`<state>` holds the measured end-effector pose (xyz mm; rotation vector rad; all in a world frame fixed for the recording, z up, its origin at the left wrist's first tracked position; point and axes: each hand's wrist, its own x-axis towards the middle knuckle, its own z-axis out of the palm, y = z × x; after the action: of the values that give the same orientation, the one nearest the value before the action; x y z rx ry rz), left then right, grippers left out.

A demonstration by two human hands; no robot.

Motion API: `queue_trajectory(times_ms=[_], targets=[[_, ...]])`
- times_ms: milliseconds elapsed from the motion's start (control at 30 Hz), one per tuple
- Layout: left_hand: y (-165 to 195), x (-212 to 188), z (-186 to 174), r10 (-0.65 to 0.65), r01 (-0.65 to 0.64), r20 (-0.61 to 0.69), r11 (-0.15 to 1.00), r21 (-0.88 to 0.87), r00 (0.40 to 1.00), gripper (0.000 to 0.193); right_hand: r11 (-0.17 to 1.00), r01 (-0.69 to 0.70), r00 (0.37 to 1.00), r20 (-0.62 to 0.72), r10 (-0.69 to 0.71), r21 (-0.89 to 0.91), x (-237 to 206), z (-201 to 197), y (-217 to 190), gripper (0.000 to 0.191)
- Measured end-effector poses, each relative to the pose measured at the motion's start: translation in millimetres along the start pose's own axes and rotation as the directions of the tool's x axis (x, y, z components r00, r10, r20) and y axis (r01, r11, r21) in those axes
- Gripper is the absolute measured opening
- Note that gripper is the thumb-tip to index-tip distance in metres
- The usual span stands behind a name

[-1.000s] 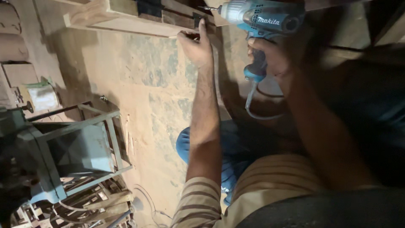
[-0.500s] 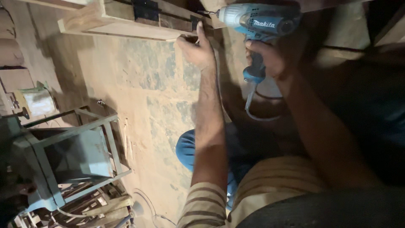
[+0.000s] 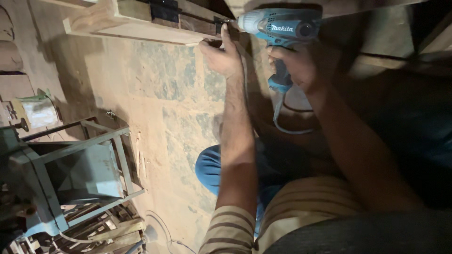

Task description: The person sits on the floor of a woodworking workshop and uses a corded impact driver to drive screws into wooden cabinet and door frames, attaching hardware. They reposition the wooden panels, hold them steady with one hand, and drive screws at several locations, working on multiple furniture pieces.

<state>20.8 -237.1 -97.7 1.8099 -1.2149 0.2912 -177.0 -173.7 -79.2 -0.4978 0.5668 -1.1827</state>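
Teal corded power drill (image 3: 282, 30): rigid, fairly heavy; right hand (image 3: 299, 66) grips its handle. Left hand (image 3: 221, 54), fingers curled, pinches the small screw at the black metal hinge (image 3: 219, 24) on the wooden frame (image 3: 136, 26).

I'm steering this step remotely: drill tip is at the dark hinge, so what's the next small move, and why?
Probably squeeze the trigger gently while pressing straight in. The right hand grips the blue drill, whose bit sits at the black hinge plate on the wooden frame, and the left hand steadies right beside it.
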Motion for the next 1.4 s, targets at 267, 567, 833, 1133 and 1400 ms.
queue_trajectory(times_ms=[267, 567, 833, 1133, 1400], targets=[[12, 4, -7, -0.029, 0.03, 0.029, 0.999, -0.012, 0.999, 0.053, 0.995, -0.076, 0.996, -0.059, 0.072, -0.064, 6, 10, -8, 0.014], [1, 4, -5, 0.0, 0.001, 0.06, 1.0, -0.016, 0.998, 0.057, 0.997, -0.032, 0.999, 0.001, 0.032, -0.076, 7, 9, -8, 0.009], [-11, 3, 0, 0.068, -0.069, 0.036, 0.997, 0.036, 0.997, 0.067, 0.944, -0.008, 0.996, -0.09, -0.023, -0.329, 16, 0, 11, 0.009], [-7, 5, -4, 0.066, -0.067, 0.058, 0.998, 0.01, 0.996, 0.067, 0.49, 0.376, 0.894, 0.169, -0.415, -0.787, 21, -13, 45, 0.014], [4, 9, -9, 0.162, -0.162, -0.007, 0.985, -0.058, 0.987, 0.064, 0.73, -0.113, 0.971, -0.232, -0.064, -0.674, 17, -3, 33, 0.029]])
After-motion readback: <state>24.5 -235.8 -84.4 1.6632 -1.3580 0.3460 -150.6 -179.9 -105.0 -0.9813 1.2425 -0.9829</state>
